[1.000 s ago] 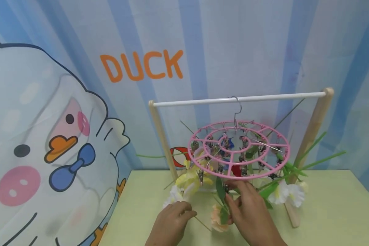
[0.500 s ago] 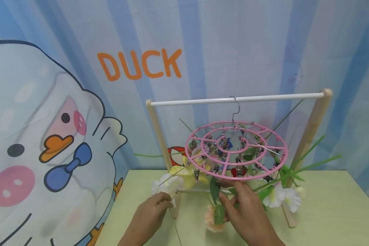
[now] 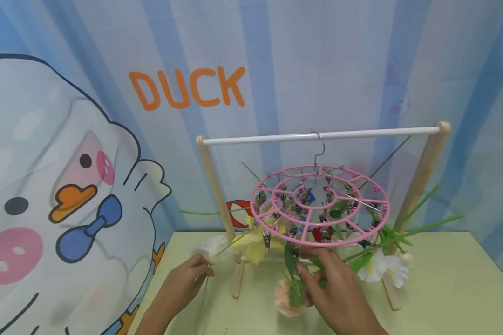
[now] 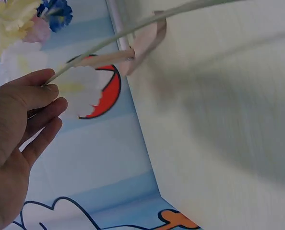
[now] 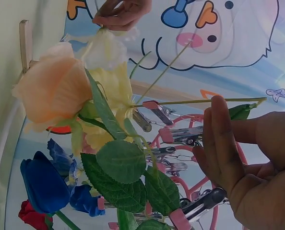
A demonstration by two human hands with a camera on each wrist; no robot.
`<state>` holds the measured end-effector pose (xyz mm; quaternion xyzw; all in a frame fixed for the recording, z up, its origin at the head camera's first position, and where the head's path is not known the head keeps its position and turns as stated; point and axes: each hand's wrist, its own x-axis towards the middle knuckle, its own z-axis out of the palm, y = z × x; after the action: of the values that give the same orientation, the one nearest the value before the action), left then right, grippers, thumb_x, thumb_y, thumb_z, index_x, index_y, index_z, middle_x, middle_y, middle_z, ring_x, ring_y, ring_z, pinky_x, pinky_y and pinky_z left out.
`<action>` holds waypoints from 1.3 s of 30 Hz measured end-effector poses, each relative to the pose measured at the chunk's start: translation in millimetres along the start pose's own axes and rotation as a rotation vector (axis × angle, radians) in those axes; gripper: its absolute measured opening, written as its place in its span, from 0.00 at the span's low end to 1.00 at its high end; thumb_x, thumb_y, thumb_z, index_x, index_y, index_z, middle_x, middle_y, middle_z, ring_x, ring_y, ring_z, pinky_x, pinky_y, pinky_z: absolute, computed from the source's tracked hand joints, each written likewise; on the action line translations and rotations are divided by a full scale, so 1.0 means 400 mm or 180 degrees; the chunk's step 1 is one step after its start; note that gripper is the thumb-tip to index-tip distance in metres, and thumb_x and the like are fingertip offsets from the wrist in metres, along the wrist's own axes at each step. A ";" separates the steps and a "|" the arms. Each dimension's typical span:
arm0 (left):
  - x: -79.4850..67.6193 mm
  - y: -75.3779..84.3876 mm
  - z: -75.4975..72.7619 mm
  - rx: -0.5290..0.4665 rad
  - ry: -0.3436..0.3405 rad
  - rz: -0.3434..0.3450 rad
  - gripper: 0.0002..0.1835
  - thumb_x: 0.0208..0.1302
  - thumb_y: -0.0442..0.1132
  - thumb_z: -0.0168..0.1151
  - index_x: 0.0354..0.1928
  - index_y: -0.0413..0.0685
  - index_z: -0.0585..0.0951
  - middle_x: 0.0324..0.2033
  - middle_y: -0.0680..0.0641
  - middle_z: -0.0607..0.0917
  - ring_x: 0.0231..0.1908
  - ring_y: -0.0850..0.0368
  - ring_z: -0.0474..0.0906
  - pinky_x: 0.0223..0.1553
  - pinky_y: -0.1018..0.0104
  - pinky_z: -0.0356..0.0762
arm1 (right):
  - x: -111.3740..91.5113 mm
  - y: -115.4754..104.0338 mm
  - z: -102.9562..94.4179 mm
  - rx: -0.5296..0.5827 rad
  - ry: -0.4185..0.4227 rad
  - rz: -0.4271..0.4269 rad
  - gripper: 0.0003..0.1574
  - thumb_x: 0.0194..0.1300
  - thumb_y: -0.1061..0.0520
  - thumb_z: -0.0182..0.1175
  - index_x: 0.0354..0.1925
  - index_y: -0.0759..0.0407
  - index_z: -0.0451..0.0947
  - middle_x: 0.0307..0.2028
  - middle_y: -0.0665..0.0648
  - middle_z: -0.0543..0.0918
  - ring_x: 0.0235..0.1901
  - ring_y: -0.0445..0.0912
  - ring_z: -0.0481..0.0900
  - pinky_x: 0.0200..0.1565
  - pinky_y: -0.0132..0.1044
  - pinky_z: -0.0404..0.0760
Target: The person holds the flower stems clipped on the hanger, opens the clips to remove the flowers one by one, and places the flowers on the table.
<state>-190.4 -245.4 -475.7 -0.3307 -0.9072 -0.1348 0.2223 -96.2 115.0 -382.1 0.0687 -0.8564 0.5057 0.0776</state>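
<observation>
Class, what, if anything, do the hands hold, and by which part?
The left hand pinches the white flower by the upper end of its stem. The right hand is at the clips; what it grips, if anything, cannot be told.

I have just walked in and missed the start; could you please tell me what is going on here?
A person's left hand pinches the stem of a white flower, left of a pink hanger hooked over a white bar. Their right hand is just below the hanger's front edge, beside a peach flower; what it grips, if anything, is unclear. Other flowers hang below the hanger.
</observation>
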 end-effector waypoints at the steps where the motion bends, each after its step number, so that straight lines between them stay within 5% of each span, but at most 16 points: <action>1: -0.003 -0.009 0.001 -0.0006 -0.0006 -0.0037 0.18 0.49 0.23 0.82 0.33 0.55 0.89 0.38 0.56 0.82 0.33 0.64 0.82 0.32 0.77 0.80 | -0.001 0.002 -0.001 0.0008 0.0011 -0.0039 0.21 0.74 0.56 0.68 0.62 0.52 0.78 0.54 0.55 0.84 0.19 0.34 0.80 0.19 0.33 0.76; 10: -0.005 -0.082 -0.005 -0.0048 -0.0139 -0.0322 0.16 0.54 0.25 0.80 0.34 0.57 0.88 0.36 0.58 0.83 0.30 0.65 0.80 0.27 0.75 0.77 | -0.008 -0.001 -0.007 0.0009 0.0031 -0.0144 0.21 0.74 0.58 0.68 0.62 0.51 0.78 0.51 0.56 0.83 0.19 0.34 0.80 0.20 0.33 0.77; 23: 0.004 -0.202 -0.014 -0.0143 -0.0449 -0.0178 0.12 0.58 0.22 0.74 0.34 0.48 0.89 0.34 0.52 0.84 0.33 0.57 0.83 0.31 0.68 0.81 | -0.041 0.009 -0.029 -0.0001 0.0171 -0.0547 0.13 0.75 0.58 0.66 0.55 0.50 0.81 0.43 0.49 0.80 0.19 0.30 0.78 0.20 0.29 0.80; 31: 0.016 -0.232 0.000 -0.0101 -0.0836 -0.0502 0.10 0.63 0.24 0.71 0.37 0.48 0.90 0.35 0.53 0.84 0.35 0.55 0.85 0.34 0.67 0.82 | -0.064 0.033 -0.036 -0.0207 0.0701 -0.1168 0.19 0.68 0.69 0.69 0.51 0.50 0.82 0.44 0.48 0.83 0.21 0.27 0.76 0.19 0.23 0.77; 39: 0.024 -0.263 0.024 -0.0006 -0.1059 -0.0691 0.08 0.66 0.25 0.69 0.39 0.45 0.90 0.35 0.50 0.85 0.33 0.53 0.85 0.32 0.62 0.84 | -0.111 0.026 -0.045 -0.0296 0.1191 -0.0879 0.20 0.66 0.69 0.71 0.48 0.47 0.83 0.40 0.46 0.83 0.21 0.27 0.77 0.19 0.22 0.77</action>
<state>-269.5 -314.7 -489.6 -0.2488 -0.9616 -0.1024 0.0532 -53.6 137.4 -391.5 0.0866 -0.8320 0.4543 0.3065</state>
